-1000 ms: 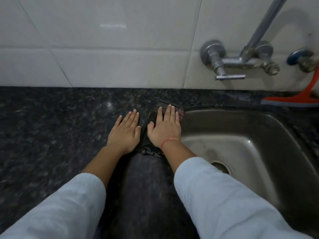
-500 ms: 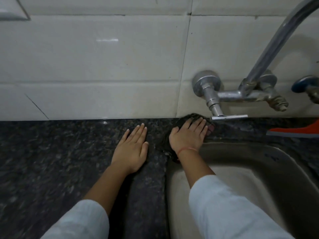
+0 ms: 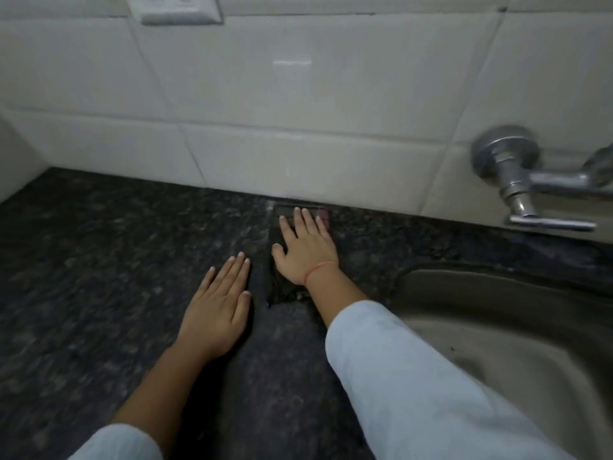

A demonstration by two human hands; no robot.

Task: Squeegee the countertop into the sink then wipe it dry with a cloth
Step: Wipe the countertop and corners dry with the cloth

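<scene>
A dark folded cloth (image 3: 278, 290) lies on the black speckled granite countertop (image 3: 99, 254), reaching back to the tiled wall. My right hand (image 3: 305, 249) presses flat on it with straight fingers, covering most of it. My left hand (image 3: 217, 305) rests flat on the bare counter just left of the cloth, fingers straight and holding nothing. The steel sink (image 3: 517, 327) is sunk into the counter at the right. The squeegee is out of view.
A metal wall tap (image 3: 510, 171) sticks out above the sink's back left corner. White wall tiles (image 3: 298, 94) run along the counter's back edge, with a socket plate (image 3: 179, 8) at the top. A side wall closes the counter at the far left.
My right hand has slid the cloth left along the back of the counter, away from under the tap. The view has swung left, and the orange squeegee has dropped out of frame.
</scene>
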